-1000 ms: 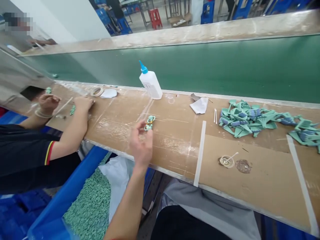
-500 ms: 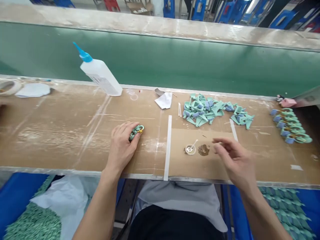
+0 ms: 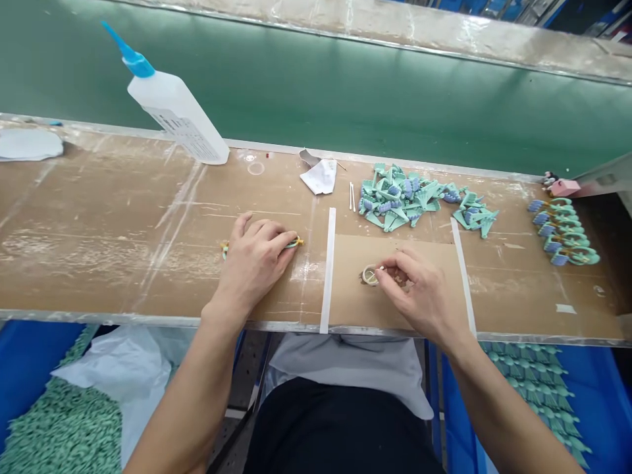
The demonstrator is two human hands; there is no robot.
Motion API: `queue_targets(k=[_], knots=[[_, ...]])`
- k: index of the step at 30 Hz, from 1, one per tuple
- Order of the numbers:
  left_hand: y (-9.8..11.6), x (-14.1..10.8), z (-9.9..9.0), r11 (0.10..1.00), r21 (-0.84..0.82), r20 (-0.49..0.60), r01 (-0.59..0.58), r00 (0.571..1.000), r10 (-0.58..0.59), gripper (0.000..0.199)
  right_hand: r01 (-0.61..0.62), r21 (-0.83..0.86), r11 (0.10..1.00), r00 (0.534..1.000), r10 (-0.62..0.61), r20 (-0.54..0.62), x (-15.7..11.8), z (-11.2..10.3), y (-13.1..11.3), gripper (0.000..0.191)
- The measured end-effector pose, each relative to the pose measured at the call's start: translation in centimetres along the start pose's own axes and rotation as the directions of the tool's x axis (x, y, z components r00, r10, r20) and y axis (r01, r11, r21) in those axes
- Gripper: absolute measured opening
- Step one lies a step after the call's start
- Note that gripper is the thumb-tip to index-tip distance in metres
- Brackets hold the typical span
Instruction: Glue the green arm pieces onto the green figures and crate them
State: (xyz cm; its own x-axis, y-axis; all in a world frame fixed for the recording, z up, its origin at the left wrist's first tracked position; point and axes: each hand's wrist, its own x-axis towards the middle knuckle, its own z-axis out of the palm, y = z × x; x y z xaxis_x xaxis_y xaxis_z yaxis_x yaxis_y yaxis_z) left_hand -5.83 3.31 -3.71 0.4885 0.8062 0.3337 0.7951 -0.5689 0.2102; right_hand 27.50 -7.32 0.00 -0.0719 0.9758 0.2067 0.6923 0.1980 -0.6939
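My left hand [image 3: 257, 260] lies curled over some green ring-shaped pieces with yellow parts [image 3: 297, 242] on the table. Most of them are hidden under the palm and fingers; bits stick out on both sides. My right hand [image 3: 417, 286] pinches a cotton swab [image 3: 381, 268] between thumb and fingertips, its other end in a small round dish [image 3: 366, 275]. The dish stands on a cardboard sheet [image 3: 348, 306] edged with white tape. Behind it lies a heap of green and blue plastic pieces [image 3: 399, 197], with several loose white swabs [image 3: 352, 197] to its left.
A white bottle with a blue nozzle [image 3: 182, 118] leans by the green back wall [image 3: 296, 85]. Crumpled paper [image 3: 320, 176] lies nearby. At far right is a row of green rings with blue parts [image 3: 563, 230]. Blue bins holding green pieces [image 3: 64, 421] stand below the table edge.
My right hand has moved left to the dish and taken hold of the swab. My left hand now covers the ring pieces more flatly, and they reach out wider. The view has tilted down.
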Motion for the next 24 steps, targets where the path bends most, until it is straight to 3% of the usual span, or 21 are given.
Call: queue_targets(k=[4, 6, 8, 11, 13, 15, 17, 20, 24], knots=[[1.3, 1.0, 0.2, 0.995, -0.1, -0.014, 0.0, 1.0, -0.002, 0.028, 0.043, -0.084, 0.995, 0.998, -0.039, 0.048, 0.2, -0.5, -0.3, 0.017], [2.5, 0.8, 0.0, 0.968, -0.247, -0.038, 0.033, 0.998, -0.043, 0.028, 0.031, -0.075, 0.997, 0.999, -0.028, 0.043, 0.2, -1.2, -0.4, 0.02], [4.2, 0.0, -0.4, 0.883, -0.461, -0.056, 0.084, 0.991, -0.124, 0.026, 0.013, -0.058, 0.998, 1.0, -0.012, 0.016, 0.1, -2.0, -0.5, 0.02], [7.7, -1.9, -0.6, 0.579, -0.791, 0.02, 0.196, 0.955, -0.296, 0.02, 0.023, -0.085, 0.996, 0.999, -0.025, -0.02, -0.3, -3.0, -0.6, 0.017], [10.2, -3.2, -0.4, 0.246, -0.922, 0.176, 0.298, 0.891, -0.418, 0.018, 0.047, -0.116, 0.992, 0.999, -0.046, 0.004, -0.5, -3.5, -0.7, 0.015], [12.3, -4.3, 0.0, -0.106, -0.929, 0.361, 0.354, 0.808, -0.466, 0.018, 0.074, -0.137, 0.988, 0.996, -0.067, 0.054, -0.7, -3.8, -0.8, 0.014], [14.1, -5.1, 0.3, -0.355, -0.863, 0.495, 0.36, 0.748, -0.443, 0.022, 0.12, -0.156, 0.98, 0.988, -0.103, 0.116, -0.6, -4.1, -0.9, 0.015], [15.8, -5.7, 0.4, -0.514, -0.778, 0.585, 0.362, 0.716, -0.381, 0.027, 0.218, -0.188, 0.958, 0.959, -0.174, 0.225, -0.2, -4.7, -1.0, 0.017], [16.7, -5.8, 0.3, -0.536, -0.747, 0.617, 0.394, 0.712, -0.335, 0.028, 0.395, -0.242, 0.886, 0.877, -0.285, 0.387, 0.8, -5.5, -1.3, 0.026]])
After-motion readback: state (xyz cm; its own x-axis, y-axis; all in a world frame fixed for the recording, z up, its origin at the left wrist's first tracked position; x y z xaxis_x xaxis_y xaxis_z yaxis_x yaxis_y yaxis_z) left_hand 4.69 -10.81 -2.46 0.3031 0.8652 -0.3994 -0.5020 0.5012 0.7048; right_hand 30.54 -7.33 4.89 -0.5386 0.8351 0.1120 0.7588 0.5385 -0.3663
